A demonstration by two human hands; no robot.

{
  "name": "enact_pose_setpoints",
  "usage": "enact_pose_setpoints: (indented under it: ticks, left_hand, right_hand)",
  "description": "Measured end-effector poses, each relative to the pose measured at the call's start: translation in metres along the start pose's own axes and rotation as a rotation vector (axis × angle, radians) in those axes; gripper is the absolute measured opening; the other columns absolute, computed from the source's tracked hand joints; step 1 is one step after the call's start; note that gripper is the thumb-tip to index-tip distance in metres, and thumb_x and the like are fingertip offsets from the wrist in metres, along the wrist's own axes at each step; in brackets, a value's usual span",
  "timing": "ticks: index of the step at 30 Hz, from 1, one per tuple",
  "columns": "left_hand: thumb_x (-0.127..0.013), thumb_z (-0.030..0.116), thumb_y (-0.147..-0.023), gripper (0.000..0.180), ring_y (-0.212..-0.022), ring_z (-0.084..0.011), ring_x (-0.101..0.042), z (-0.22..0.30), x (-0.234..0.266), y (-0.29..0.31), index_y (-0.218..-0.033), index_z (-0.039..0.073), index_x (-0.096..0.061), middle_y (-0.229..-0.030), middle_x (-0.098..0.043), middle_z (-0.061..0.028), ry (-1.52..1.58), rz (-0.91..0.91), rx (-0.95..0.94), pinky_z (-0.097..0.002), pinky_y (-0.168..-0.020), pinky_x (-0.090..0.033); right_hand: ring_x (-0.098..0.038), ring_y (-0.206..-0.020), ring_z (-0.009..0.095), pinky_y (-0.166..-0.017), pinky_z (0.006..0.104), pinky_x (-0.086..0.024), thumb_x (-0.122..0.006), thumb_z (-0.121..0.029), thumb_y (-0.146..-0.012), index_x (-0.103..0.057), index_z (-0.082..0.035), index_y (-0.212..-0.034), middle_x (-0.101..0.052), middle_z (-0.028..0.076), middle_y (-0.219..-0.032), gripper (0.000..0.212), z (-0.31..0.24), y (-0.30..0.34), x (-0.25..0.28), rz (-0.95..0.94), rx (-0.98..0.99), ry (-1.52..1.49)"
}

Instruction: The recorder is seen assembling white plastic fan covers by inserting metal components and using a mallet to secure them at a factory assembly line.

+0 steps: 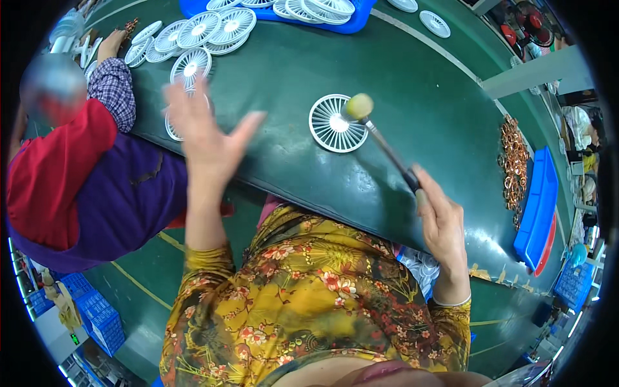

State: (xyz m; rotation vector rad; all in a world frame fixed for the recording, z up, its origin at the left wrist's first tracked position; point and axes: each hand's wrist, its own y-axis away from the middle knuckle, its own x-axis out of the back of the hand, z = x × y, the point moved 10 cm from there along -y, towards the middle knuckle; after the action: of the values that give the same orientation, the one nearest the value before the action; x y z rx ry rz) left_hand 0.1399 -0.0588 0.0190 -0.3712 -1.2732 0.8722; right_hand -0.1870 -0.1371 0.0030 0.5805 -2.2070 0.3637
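My right hand point(442, 224) is closed round the dark grip of a mallet point(389, 151). Its yellowish head covers the upper right edge of the hub of a white spoked disc point(327, 129); whether it touches cannot be told. That disc lies flat on the green table point(290, 71). My left hand point(211, 142), smeared a little by motion, is raised with thumb and fingers apart and holds nothing. Behind it another white spoked disc point(173, 128) is partly hidden, close to the near table edge.
White spoked discs point(198, 29) pile up at the far left, beside a blue tray point(361, 18) of more. Copper-coloured rings point(514, 161) form a heap on the right, near a blue bin point(540, 206). A co-worker in a red and purple garment point(71, 187) sits at left, one arm on the table.
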Motion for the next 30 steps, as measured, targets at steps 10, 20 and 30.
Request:
enact_pose_setpoints:
  ticks: [10,20,30]
  left_hand:
    - [-0.084,0.014,-0.061,0.089,-0.121,-0.0331,-0.046,0.029,-0.028,-0.010,-0.139,0.005,-0.041,-0.130,-0.044,-0.0179,0.369,-0.418,0.070,-0.0398,-0.102,-0.039]
    - [-0.086,0.028,-0.060,0.119,-0.134,-0.0339,-0.037,0.066,-0.068,-0.021,-0.150,0.005,-0.011,-0.144,-0.036,-0.0222,0.409,-0.580,-0.012,-0.0531,-0.114,-0.015]
    - [-0.082,0.043,-0.065,0.113,-0.134,-0.0453,-0.028,-0.110,-0.067,-0.131,-0.147,0.002,-0.016,-0.141,-0.034,-0.0332,0.071,-0.192,0.242,-0.0549,-0.111,-0.020]
  right_hand:
    - [-0.065,-0.067,0.020,-0.063,0.0318,-0.051,-0.055,-0.012,-0.094,-0.060,-0.011,-0.126,-0.069,0.017,-0.094,0.032,0.010,-0.024,0.012,-0.007,-0.167,-0.077]
    - [-0.064,-0.086,0.041,-0.071,0.0433,-0.054,-0.056,-0.011,-0.092,-0.056,-0.010,-0.126,-0.066,0.024,-0.101,0.035,-0.037,-0.050,-0.022,-0.111,0.068,0.038]
    - [-0.065,-0.097,0.037,-0.083,0.0389,-0.053,-0.058,-0.013,-0.091,-0.060,-0.010,-0.123,-0.065,0.020,-0.111,0.032,-0.067,-0.044,-0.037,-0.264,0.185,-0.210]
